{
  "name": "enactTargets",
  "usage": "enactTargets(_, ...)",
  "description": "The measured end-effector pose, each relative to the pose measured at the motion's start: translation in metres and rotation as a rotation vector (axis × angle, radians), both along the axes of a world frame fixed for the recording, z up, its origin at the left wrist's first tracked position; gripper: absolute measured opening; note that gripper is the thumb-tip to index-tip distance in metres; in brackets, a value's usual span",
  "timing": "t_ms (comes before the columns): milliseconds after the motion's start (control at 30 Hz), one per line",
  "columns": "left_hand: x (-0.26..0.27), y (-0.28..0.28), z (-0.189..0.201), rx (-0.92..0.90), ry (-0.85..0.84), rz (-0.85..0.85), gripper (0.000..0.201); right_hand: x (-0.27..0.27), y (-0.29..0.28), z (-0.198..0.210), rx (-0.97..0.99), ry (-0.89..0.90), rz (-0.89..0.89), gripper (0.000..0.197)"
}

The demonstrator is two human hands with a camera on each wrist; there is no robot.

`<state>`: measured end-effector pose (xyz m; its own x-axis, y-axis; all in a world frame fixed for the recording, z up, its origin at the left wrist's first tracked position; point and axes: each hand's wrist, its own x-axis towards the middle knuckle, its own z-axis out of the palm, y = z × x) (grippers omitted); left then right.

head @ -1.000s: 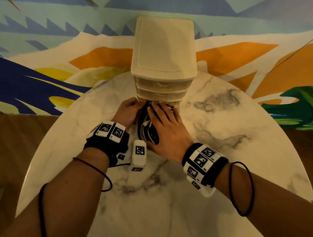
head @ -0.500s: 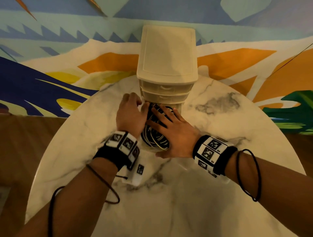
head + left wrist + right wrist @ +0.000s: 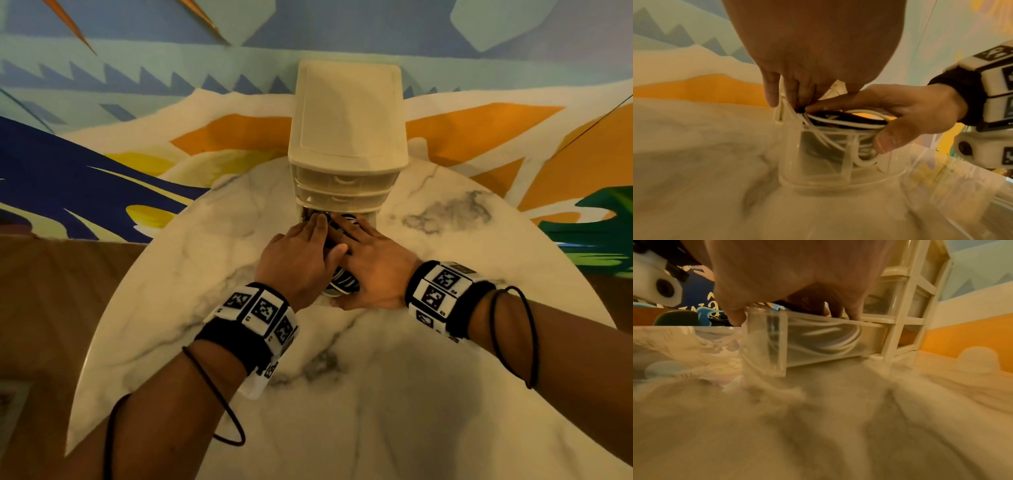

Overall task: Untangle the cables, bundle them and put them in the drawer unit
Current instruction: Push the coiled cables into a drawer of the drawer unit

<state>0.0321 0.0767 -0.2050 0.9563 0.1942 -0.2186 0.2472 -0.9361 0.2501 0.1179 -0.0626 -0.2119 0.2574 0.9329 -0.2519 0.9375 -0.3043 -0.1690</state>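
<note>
From above, my left hand (image 3: 301, 260) and right hand (image 3: 373, 270) lie side by side over the pulled-out bottom drawer (image 3: 813, 155) of the cream plastic drawer unit (image 3: 347, 137), hiding most of what is inside. My left-wrist camera shows more: the black and white cables (image 3: 846, 120) sit coiled in that clear, thin-walled drawer, heaped to its rim, one white loop hanging over the front wall. My right fingers stretch flat across the coil and press it down, thumb against the drawer's front. My left fingers point straight down, close together, their tips at the drawer's far left corner where the strands bunch. My right-wrist camera gives the side wall, smooth white loops curving behind the translucent plastic, and the unit's ribbed frame. The marble table (image 3: 428, 394) is glossy, grey-veined, round-edged.
</note>
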Motion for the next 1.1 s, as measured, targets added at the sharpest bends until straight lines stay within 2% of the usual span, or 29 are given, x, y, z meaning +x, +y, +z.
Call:
enactTargets(133, -0.004, 0.004, -0.001, 0.085, -0.104, -0.005, 0.075, 0.001, 0.000, 0.003, 0.007, 0.028, -0.015, 0.095)
enactTargets(233, -0.007, 0.006, -0.004, 0.098, -0.041, 0.014, 0.077, -0.002, 0.000, -0.001, -0.031, 0.012, -0.017, 0.095)
enactTargets(400, -0.005, 0.002, 0.000, 0.100, 0.025, 0.035, 0.070, -0.008, -0.001, -0.010, -0.019, -0.018, -0.011, 0.097)
enactTargets(633, 0.003, 0.003, 0.009, 0.095, 0.136, 0.035, 0.073, -0.001, 0.001, -0.002, -0.038, -0.019, 0.005, 0.095)
enactTargets(900, 0.008, -0.001, 0.012, 0.113, 0.147, 0.066, 0.069, 0.005, 0.003, -0.001, 0.006, -0.017, 0.015, 0.092)
enactTargets(1100, 0.000, 0.002, 0.004, 0.072, 0.115, 0.066, 0.066, 0.002, 0.001, -0.016, 0.102, -0.010, -0.018, 0.082)
